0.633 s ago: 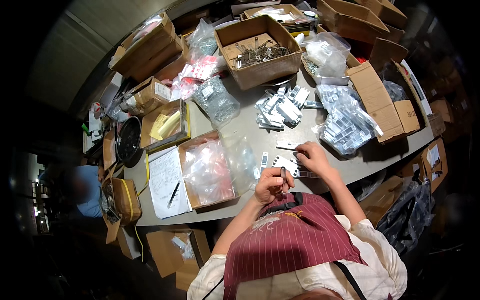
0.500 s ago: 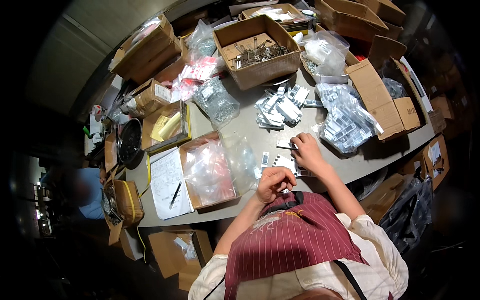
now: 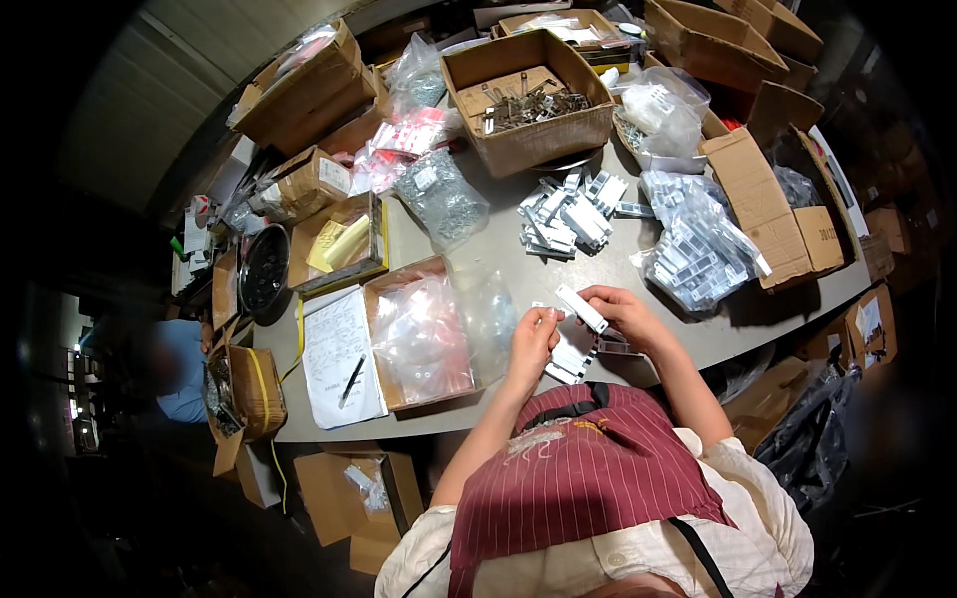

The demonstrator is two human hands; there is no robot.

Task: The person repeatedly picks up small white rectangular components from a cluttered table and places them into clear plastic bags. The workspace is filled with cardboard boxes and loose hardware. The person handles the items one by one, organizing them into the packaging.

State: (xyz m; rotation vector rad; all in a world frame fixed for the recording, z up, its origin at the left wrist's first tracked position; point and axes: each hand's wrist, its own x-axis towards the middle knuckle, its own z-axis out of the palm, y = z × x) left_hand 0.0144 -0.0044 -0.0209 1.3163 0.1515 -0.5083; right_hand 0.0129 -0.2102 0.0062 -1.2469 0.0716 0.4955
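Note:
Above the near part of the table, my right hand (image 3: 626,315) grips a narrow white rectangular piece (image 3: 578,308) between thumb and fingers. Its long side slants down to the right. Close to the piece's left side, my left hand (image 3: 535,344) is closed with thumb and fingertips pinched together; whatever lies in the pinch is too small to name. Under and between the hands is a row of similar white pieces (image 3: 568,361) with dark gaps. Farther back lies a heap of white and grey pieces (image 3: 573,214).
A clear bag of similar pieces (image 3: 703,249) lies right of the heap. Behind stands a carton of metal parts (image 3: 528,140). Left of my hands are a box lined with plastic bags (image 3: 424,339) and a written sheet (image 3: 334,344) with a pen (image 3: 352,381). A person in blue (image 3: 182,369) is far left.
My right hand has lifted a white piece off the table and turned it. My left hand has moved up next to it, its fingers now pinched forward. The view has shifted slightly.

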